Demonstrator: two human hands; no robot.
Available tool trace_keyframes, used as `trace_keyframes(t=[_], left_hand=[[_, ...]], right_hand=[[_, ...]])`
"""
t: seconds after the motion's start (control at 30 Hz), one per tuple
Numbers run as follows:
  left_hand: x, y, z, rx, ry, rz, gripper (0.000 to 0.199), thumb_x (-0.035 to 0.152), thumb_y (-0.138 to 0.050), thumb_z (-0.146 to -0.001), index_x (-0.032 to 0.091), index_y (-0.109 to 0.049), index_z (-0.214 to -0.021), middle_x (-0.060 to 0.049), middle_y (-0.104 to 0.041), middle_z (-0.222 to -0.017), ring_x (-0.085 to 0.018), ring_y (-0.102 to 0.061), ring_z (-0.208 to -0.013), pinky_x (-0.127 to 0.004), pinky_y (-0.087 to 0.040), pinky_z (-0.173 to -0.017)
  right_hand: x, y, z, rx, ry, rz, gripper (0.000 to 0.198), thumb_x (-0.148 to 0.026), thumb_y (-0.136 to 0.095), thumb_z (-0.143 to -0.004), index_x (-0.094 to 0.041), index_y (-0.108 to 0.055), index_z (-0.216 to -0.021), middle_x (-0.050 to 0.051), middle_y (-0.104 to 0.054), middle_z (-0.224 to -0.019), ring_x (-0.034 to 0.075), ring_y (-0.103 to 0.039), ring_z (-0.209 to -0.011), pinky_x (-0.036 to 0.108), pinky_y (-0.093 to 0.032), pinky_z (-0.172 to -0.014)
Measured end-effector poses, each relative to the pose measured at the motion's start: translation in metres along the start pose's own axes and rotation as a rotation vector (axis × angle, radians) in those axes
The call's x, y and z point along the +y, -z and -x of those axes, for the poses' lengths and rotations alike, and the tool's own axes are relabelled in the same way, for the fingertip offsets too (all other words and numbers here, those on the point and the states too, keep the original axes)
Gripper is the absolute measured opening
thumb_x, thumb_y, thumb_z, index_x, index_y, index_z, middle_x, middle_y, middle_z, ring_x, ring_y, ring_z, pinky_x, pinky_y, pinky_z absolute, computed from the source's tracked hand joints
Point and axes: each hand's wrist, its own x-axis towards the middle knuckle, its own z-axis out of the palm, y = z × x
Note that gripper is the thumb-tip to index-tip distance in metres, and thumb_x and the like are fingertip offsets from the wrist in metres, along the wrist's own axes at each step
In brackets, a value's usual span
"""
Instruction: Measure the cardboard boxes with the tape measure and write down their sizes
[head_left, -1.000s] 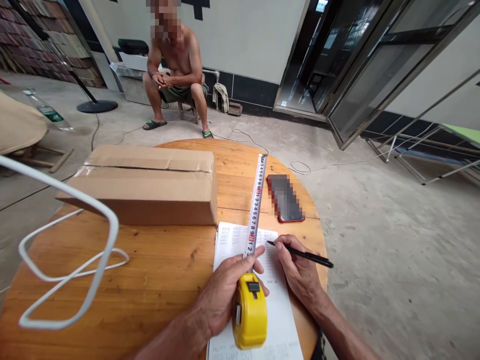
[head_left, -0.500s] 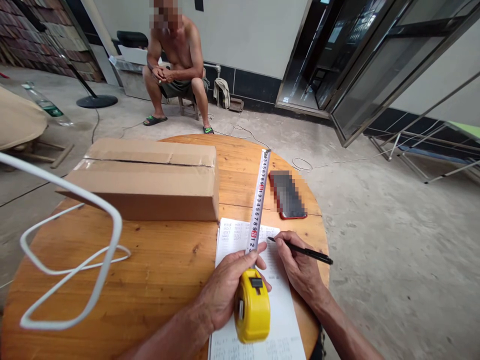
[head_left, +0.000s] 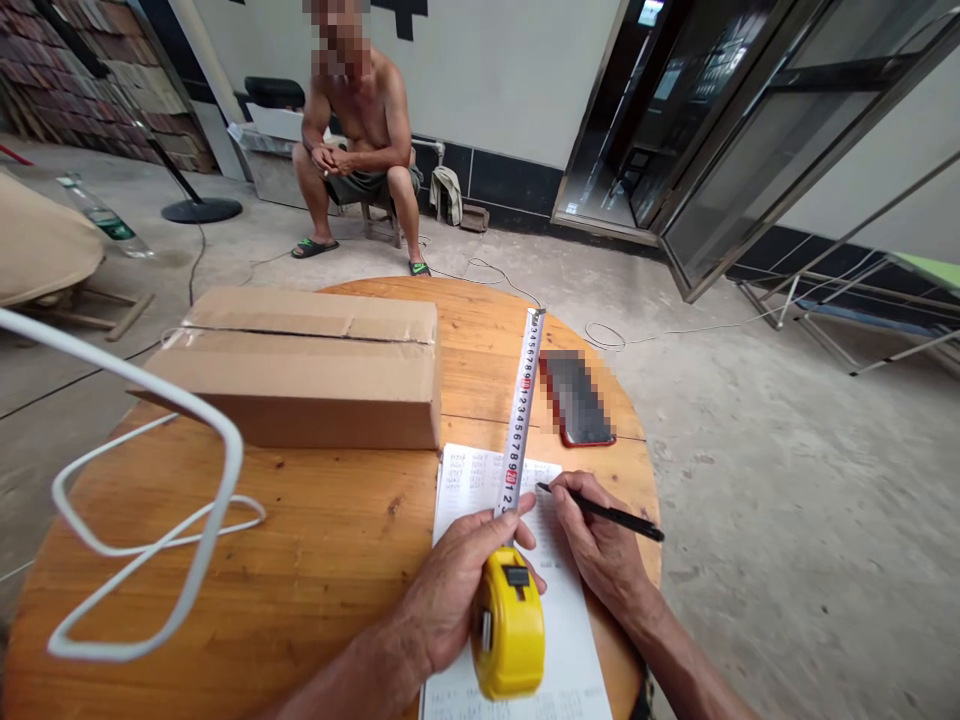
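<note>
A yellow tape measure (head_left: 511, 630) is gripped in my left hand (head_left: 457, 570), its metal blade (head_left: 519, 420) pulled out and pointing away from me, with the thumb on the blade. Under it lies a pad of white paper (head_left: 559, 640) with rows of handwriting. My right hand (head_left: 604, 535) rests at the paper's right edge, fingers closed round a black pen (head_left: 619, 517). The pen's tip is over the upper right of the page; whether it touches cannot be seen. Just beyond that hand, a red-edged phone (head_left: 581, 400) lies flat.
A closed cardboard box (head_left: 315, 390) stands at the left back of the round wooden table (head_left: 330, 540). A bent white cable or tube (head_left: 217, 500) crosses the left foreground. Across the floor a person (head_left: 360, 130) sits on a low stool, near a glass door (head_left: 735, 170).
The whole view has shifted slightly, so the scene sits a little lower. Both hands keep their holds on the tape measure and the pen.
</note>
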Motion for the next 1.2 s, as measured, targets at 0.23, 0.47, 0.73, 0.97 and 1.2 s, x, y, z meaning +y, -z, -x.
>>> trace_keyframes(t=[0.23, 0.47, 0.73, 0.97, 1.2], left_hand=[[-0.001, 0.0009, 0.0003, -0.016, -0.006, -0.003, 0.03, 0.042, -0.054, -0.084, 0.013, -0.06, -0.09, -0.006, -0.065, -0.058, -0.011, -0.053, -0.049, -0.019, -0.037, -0.047], [-0.0003, 0.0007, -0.0014, -0.017, -0.007, -0.004, 0.029, 0.042, -0.053, -0.084, 0.013, -0.058, -0.087, -0.006, -0.065, -0.058, -0.011, -0.053, -0.05, -0.018, -0.037, -0.047], [0.002, 0.0001, 0.001, -0.024, -0.008, -0.016, 0.028, 0.041, -0.052, -0.085, 0.014, -0.057, -0.084, -0.007, -0.066, -0.06, -0.011, -0.053, -0.05, -0.019, -0.038, -0.048], [0.0017, 0.0009, 0.0013, -0.023, -0.01, -0.006, 0.027, 0.042, -0.054, -0.083, 0.015, -0.057, -0.083, -0.006, -0.065, -0.058, -0.011, -0.053, -0.049, -0.019, -0.037, -0.047], [0.0019, 0.0006, -0.0009, -0.028, -0.013, -0.002, 0.028, 0.042, -0.055, -0.082, 0.015, -0.058, -0.081, -0.006, -0.066, -0.059, -0.011, -0.053, -0.049, -0.018, -0.037, -0.047]], right_hand=[[-0.0007, -0.0006, -0.0007, 0.0, 0.008, 0.005, 0.01, -0.018, -0.046, -0.091, -0.019, -0.054, -0.086, -0.001, -0.057, -0.076, 0.011, -0.054, -0.067, 0.022, -0.042, -0.063], [-0.0002, -0.0018, 0.0001, 0.004, 0.011, 0.005, 0.009, -0.017, -0.046, -0.091, -0.02, -0.054, -0.087, -0.001, -0.057, -0.078, 0.011, -0.054, -0.069, 0.023, -0.043, -0.065], [0.0006, -0.0012, 0.0004, -0.008, 0.007, 0.007, 0.009, -0.018, -0.046, -0.091, -0.02, -0.054, -0.088, -0.001, -0.057, -0.077, 0.011, -0.054, -0.069, 0.023, -0.043, -0.064], [-0.0037, -0.0007, -0.0013, 0.018, 0.028, 0.092, 0.01, -0.018, -0.047, -0.09, -0.02, -0.055, -0.086, -0.002, -0.058, -0.074, 0.01, -0.054, -0.063, 0.022, -0.042, -0.06], [-0.0038, -0.0018, -0.0024, -0.011, 0.01, 0.085, 0.011, -0.021, -0.045, -0.091, -0.02, -0.055, -0.086, 0.0, -0.058, -0.074, 0.012, -0.054, -0.064, 0.024, -0.043, -0.061]])
